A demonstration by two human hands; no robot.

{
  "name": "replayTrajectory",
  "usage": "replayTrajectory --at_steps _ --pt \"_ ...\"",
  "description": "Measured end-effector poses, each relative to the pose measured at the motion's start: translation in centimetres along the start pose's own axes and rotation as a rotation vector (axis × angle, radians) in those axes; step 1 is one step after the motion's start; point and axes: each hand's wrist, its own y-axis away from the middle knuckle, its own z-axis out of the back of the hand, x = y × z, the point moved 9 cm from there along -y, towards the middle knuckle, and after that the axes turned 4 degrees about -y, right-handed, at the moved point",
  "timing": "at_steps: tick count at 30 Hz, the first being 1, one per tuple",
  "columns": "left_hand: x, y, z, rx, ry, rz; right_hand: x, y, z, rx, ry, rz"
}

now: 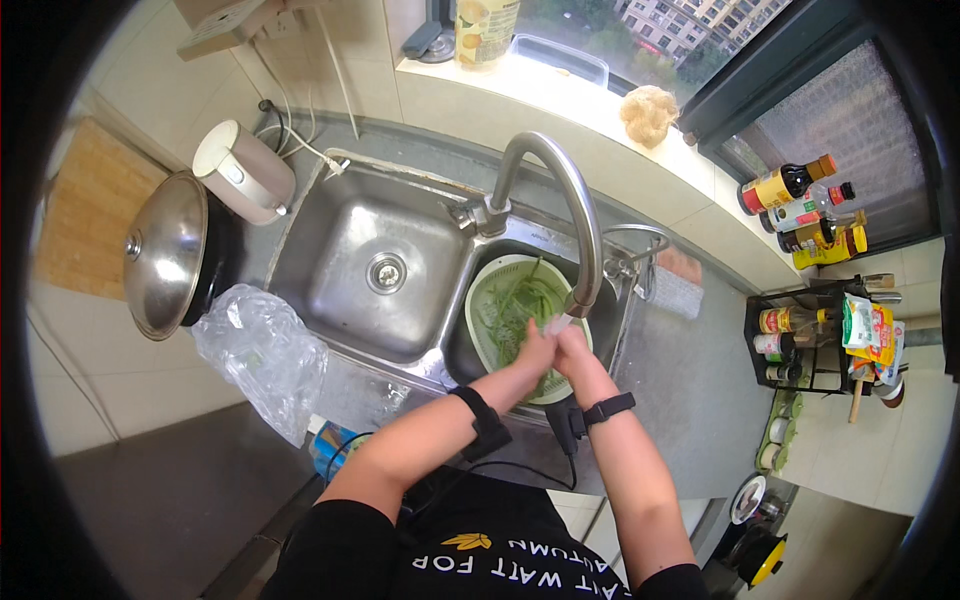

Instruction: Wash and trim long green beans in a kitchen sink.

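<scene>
Water runs from the curved metal faucet [585,225] onto my two hands, which are close together over a pale green plastic colander [485,330]. The colander sits in the right sink basin [456,360] and holds green leafy vegetables [517,300]. My left hand [536,346] is at the stream, over the vegetables. My right hand [572,351] touches or nearly touches it, just to the right. Whether either hand holds anything cannot be made out, as the fingers are partly hidden by the water and each other.
Left of the colander is the other steel basin [367,277]. A clear plastic bag [262,352], a lidded pan [169,255] and an electric kettle [247,176] stand farther left. A mesh-wrapped sponge [675,289] lies right of the sink, and a black rack [795,337] holds bottles.
</scene>
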Motion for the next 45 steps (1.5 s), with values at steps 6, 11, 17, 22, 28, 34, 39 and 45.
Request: replayTrajectory --at_steps 6,11,17,22,28,34,39,45 --pt "0.3 -2.1 2.0 0.063 0.514 0.03 0.5 0.2 0.5 0.09 0.006 0.052" --pt "-1.8 0.1 0.1 0.245 0.865 0.095 -0.4 1.3 2.0 0.066 0.1 0.057" --pt "-0.4 -0.7 -1.1 0.367 0.84 0.161 0.4 2.9 2.4 0.158 0.054 -0.047" --pt "-3.0 1.5 -1.6 0.485 0.936 0.132 1.6 2.2 2.1 0.145 -0.068 -0.015" --pt "-2.2 0.0 4.2 0.262 0.46 0.059 2.2 3.0 -4.6 0.317 0.069 -0.006" --pt "-5.1 1.1 3.0 0.313 0.617 0.06 2.7 2.9 -2.5 0.246 0.322 0.041" --pt "-7.0 1.8 2.1 0.426 0.45 -0.121 5.9 7.9 -3.0 0.24 0.436 0.006" --pt "-8.8 3.6 3.2 0.478 0.497 -0.011 7.7 8.8 -2.3 0.265 0.361 0.003"
